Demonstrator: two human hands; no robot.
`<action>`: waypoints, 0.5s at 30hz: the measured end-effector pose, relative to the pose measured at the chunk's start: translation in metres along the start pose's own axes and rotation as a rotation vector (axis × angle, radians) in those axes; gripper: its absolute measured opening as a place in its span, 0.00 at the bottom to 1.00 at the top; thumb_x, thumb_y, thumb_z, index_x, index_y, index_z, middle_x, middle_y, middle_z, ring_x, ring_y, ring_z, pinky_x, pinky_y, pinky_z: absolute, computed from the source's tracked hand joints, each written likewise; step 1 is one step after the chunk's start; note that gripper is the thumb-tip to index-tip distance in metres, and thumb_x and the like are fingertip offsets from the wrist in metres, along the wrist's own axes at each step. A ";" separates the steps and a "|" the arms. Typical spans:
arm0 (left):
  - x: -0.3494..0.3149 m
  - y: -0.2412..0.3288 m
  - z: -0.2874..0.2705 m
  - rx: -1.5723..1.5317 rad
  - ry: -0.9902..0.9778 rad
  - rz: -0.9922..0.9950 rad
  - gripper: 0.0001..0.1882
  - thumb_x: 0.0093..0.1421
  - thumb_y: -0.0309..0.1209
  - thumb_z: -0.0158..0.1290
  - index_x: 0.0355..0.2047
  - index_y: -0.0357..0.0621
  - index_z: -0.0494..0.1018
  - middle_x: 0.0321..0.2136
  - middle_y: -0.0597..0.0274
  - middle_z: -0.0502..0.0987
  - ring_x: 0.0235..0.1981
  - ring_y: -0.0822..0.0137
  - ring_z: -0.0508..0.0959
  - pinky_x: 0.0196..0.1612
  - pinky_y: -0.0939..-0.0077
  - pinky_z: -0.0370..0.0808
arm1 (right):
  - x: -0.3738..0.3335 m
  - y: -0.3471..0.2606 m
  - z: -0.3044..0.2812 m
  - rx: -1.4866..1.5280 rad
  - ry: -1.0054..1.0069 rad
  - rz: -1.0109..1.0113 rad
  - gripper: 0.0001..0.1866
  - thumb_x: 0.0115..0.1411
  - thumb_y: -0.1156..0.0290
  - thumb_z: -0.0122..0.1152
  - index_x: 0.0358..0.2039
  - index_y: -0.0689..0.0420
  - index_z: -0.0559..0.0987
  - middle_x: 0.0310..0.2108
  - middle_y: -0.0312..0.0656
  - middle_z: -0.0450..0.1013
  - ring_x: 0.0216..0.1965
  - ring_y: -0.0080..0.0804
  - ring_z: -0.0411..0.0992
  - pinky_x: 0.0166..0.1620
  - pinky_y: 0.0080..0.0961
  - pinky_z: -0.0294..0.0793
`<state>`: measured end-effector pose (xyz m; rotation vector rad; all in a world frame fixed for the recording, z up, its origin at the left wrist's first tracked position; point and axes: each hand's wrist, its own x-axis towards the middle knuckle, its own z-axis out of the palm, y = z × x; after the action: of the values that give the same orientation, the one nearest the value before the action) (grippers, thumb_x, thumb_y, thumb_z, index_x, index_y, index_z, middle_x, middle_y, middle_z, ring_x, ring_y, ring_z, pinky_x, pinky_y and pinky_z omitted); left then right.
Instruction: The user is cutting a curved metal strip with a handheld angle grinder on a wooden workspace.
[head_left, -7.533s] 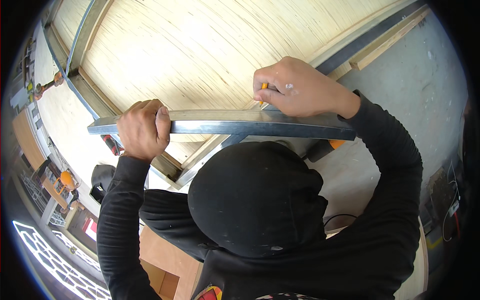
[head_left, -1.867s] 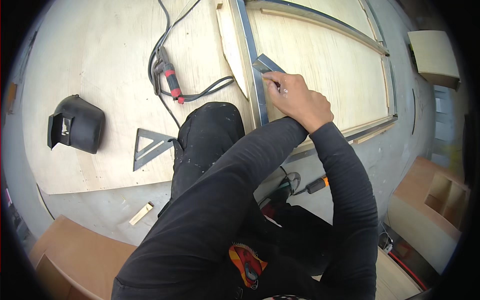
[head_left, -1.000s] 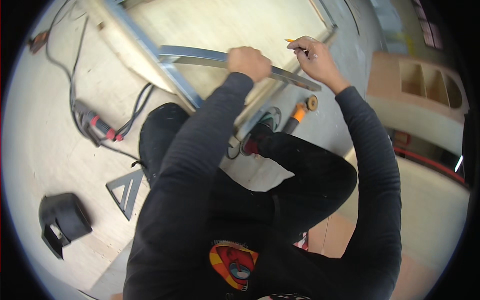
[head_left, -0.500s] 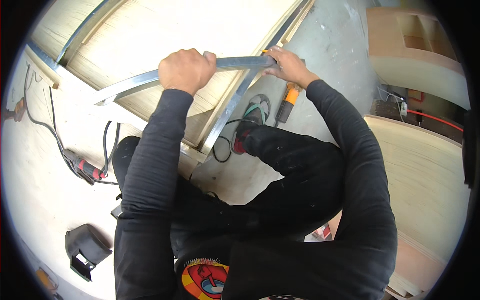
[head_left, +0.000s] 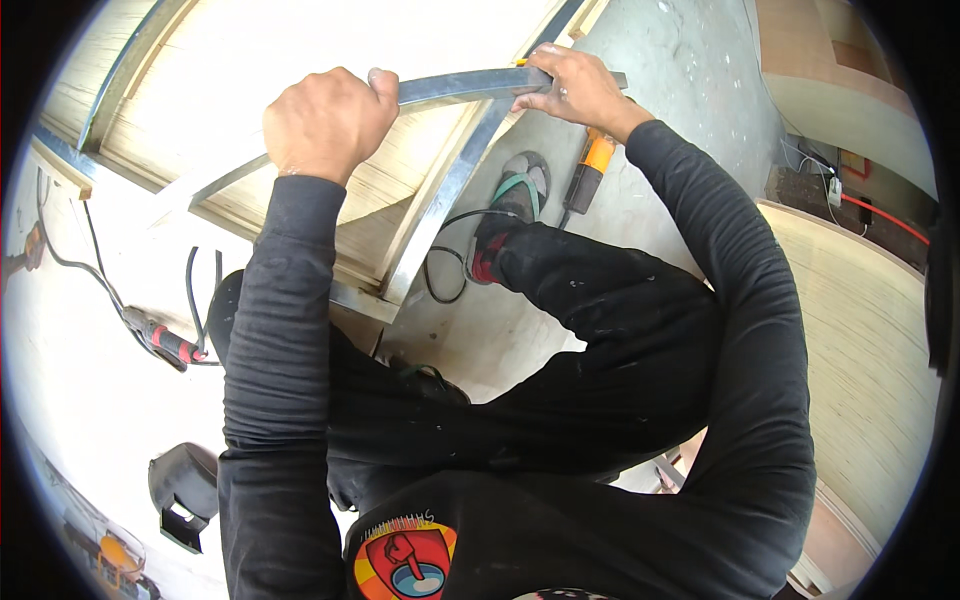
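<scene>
A long, square-section metal tube (head_left: 460, 88) spans between my hands, over a metal-edged plywood panel. My left hand (head_left: 330, 122) is wrapped around it in a fist, thumb uppermost. Toward its other end my right hand (head_left: 578, 88) grips the tube between thumb and fingers, and a short end sticks out past that hand. The tube's left part continues behind my left wrist in glare. Below it runs a metal edge strip (head_left: 447, 205) of the panel (head_left: 390, 185). Something small and orange-yellow shows beside my right fingers.
An orange and black power tool (head_left: 590, 172) is on the floor below my right hand, near my sandalled foot (head_left: 525, 182). At left lie a red and black tool with cable (head_left: 165, 337) and a black welding mask (head_left: 185, 490). A wooden panel (head_left: 850, 350) stands at right.
My left hand has shifted left, and my right hand has risen a little with the tube. The whole view has moved slightly, bringing more of an orange tool into the lower left.
</scene>
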<state>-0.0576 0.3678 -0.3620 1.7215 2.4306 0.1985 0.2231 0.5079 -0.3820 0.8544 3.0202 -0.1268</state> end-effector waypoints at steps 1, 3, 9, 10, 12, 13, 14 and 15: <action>0.000 0.000 0.000 0.000 -0.005 0.001 0.30 0.62 0.49 0.40 0.19 0.40 0.82 0.16 0.47 0.79 0.19 0.52 0.82 0.24 0.60 0.78 | -0.001 0.000 0.001 -0.005 -0.012 0.008 0.32 0.47 0.46 0.76 0.43 0.59 0.81 0.36 0.43 0.77 0.37 0.41 0.78 0.41 0.30 0.78; -0.001 -0.001 0.001 0.001 -0.002 -0.001 0.30 0.62 0.49 0.40 0.19 0.40 0.82 0.16 0.47 0.79 0.19 0.52 0.81 0.24 0.60 0.78 | 0.000 -0.002 0.000 -0.007 -0.024 0.012 0.32 0.48 0.46 0.75 0.43 0.59 0.81 0.36 0.43 0.77 0.37 0.40 0.78 0.42 0.30 0.79; 0.000 -0.001 0.001 -0.002 -0.003 0.003 0.30 0.62 0.50 0.41 0.19 0.39 0.82 0.16 0.47 0.79 0.19 0.51 0.81 0.24 0.59 0.78 | -0.002 -0.004 -0.001 0.013 -0.042 0.024 0.31 0.48 0.46 0.75 0.43 0.59 0.81 0.37 0.43 0.77 0.37 0.40 0.78 0.42 0.30 0.79; 0.000 0.000 0.002 -0.006 -0.005 0.004 0.30 0.62 0.50 0.41 0.19 0.39 0.82 0.16 0.46 0.79 0.19 0.51 0.81 0.24 0.59 0.78 | -0.002 -0.003 -0.001 -0.006 -0.033 0.016 0.31 0.48 0.46 0.75 0.42 0.59 0.81 0.37 0.43 0.77 0.36 0.40 0.78 0.41 0.30 0.79; 0.000 0.003 0.002 -0.009 -0.005 0.005 0.30 0.62 0.50 0.41 0.19 0.39 0.82 0.16 0.46 0.79 0.19 0.51 0.81 0.24 0.59 0.78 | -0.004 -0.001 -0.002 -0.024 -0.024 0.006 0.31 0.48 0.46 0.76 0.42 0.59 0.81 0.36 0.43 0.77 0.36 0.41 0.78 0.41 0.30 0.79; 0.000 0.004 0.003 -0.011 -0.004 0.005 0.30 0.62 0.50 0.41 0.19 0.39 0.82 0.17 0.46 0.79 0.19 0.51 0.82 0.24 0.59 0.78 | -0.005 -0.001 -0.002 -0.003 -0.030 0.011 0.31 0.49 0.46 0.75 0.42 0.59 0.81 0.36 0.43 0.77 0.37 0.41 0.78 0.42 0.31 0.79; 0.000 0.004 0.002 -0.010 -0.004 0.004 0.30 0.62 0.50 0.41 0.19 0.39 0.82 0.17 0.46 0.79 0.19 0.51 0.82 0.24 0.59 0.78 | -0.005 -0.001 -0.002 0.019 -0.035 0.013 0.31 0.49 0.47 0.75 0.42 0.60 0.81 0.36 0.43 0.76 0.37 0.41 0.78 0.42 0.31 0.79; 0.000 0.004 0.001 -0.008 -0.016 -0.006 0.30 0.61 0.49 0.41 0.20 0.39 0.82 0.17 0.46 0.79 0.20 0.51 0.82 0.25 0.58 0.78 | -0.003 0.000 -0.001 0.020 -0.034 0.009 0.31 0.49 0.47 0.75 0.42 0.60 0.81 0.36 0.43 0.76 0.37 0.41 0.78 0.42 0.31 0.79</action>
<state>-0.0540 0.3693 -0.3625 1.7058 2.4206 0.1927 0.2257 0.5059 -0.3805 0.8587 2.9884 -0.1703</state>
